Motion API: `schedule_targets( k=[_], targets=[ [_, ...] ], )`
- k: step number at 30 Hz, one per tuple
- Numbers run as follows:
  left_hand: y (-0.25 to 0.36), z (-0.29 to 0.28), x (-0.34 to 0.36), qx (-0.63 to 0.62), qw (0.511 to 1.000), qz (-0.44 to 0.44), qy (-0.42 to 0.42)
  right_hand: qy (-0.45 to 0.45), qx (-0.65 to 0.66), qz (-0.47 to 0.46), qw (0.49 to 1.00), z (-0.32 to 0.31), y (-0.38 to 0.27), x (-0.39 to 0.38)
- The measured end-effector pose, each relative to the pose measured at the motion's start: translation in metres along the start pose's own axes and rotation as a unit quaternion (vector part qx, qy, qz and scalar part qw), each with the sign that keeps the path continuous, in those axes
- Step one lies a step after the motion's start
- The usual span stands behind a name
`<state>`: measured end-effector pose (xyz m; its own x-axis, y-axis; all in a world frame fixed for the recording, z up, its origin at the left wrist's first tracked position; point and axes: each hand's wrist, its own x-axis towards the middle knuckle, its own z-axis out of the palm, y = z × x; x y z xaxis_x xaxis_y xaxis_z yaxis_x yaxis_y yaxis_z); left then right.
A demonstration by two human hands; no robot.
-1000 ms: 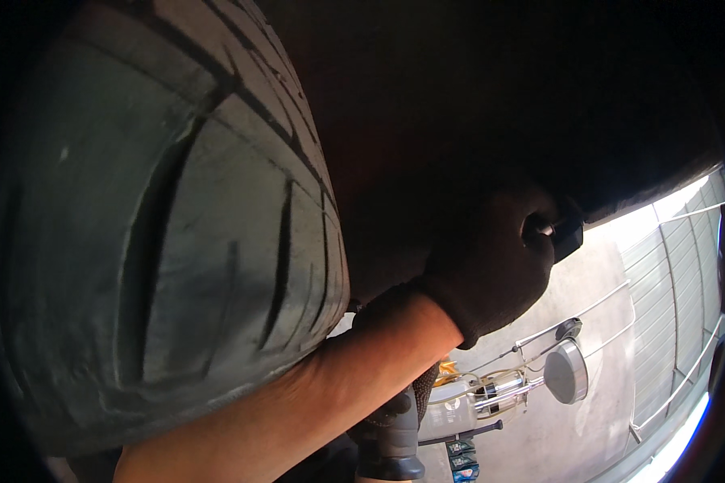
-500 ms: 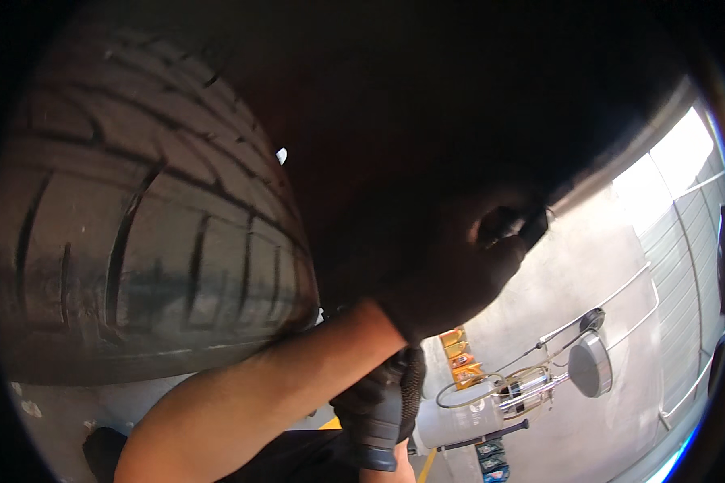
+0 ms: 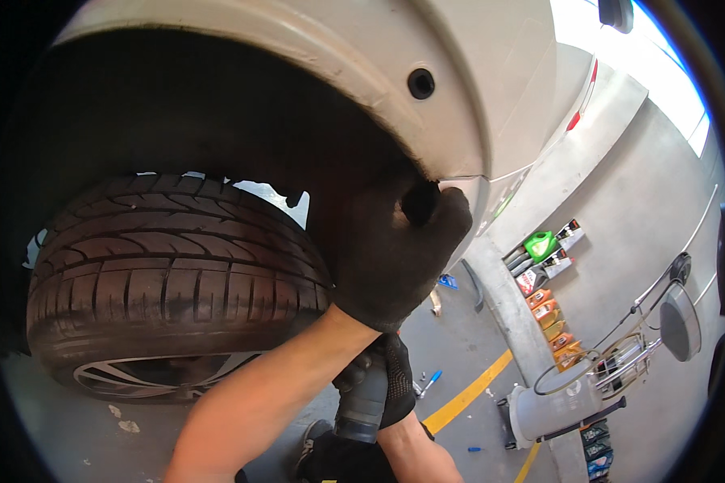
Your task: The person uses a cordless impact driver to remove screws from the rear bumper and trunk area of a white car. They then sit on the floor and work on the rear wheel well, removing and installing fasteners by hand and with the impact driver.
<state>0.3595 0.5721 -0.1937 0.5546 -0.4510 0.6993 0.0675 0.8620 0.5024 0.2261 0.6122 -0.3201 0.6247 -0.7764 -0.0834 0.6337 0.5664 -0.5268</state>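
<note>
In a dark glove, my left hand [image 3: 379, 249] is curled closed at the lower end of the white car's wheel arch edge [image 3: 447, 165]. Its thumb lies against the body panel there. A dark patch shows between thumb and fingers, and what they grip is hidden. Below it and partly covered by it, my gloved right hand [image 3: 399, 382] wraps a dark grey cylindrical tool [image 3: 359, 406], whose upper end is out of sight behind the left hand. To the left stands the tire [image 3: 177, 282], with a spoked rim [image 3: 137, 374] under it.
A round black hole [image 3: 420, 83] marks the white panel. On the grey floor lie a blue-handled tool [image 3: 431, 380] and a yellow line [image 3: 467, 390]. Along the wall stand orange bottles [image 3: 552, 322], a green jug [image 3: 540, 245] and a white tank with hoses [image 3: 556, 406].
My view has drawn back and shifted, bringing the whole tire, the white arch and more floor into sight. The left hand now appears further left and remains closed near the arch edge.
</note>
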Motion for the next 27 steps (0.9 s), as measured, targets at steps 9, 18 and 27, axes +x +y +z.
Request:
schedule_targets(
  k=[9,18,27],
  targets=[
    [0.006,0.006,-0.008,0.023,0.997,-0.075,0.026,0.001,-0.026,-0.012,1.0,-0.011,-0.005,-0.004],
    [0.017,0.019,-0.018,0.028,0.992,-0.099,0.078,0.015,-0.007,0.038,0.999,-0.013,-0.009,-0.006],
    [0.002,-0.029,-0.02,-0.024,0.999,-0.014,-0.044,0.01,-0.002,0.07,0.998,-0.006,-0.001,-0.006]
  ],
)
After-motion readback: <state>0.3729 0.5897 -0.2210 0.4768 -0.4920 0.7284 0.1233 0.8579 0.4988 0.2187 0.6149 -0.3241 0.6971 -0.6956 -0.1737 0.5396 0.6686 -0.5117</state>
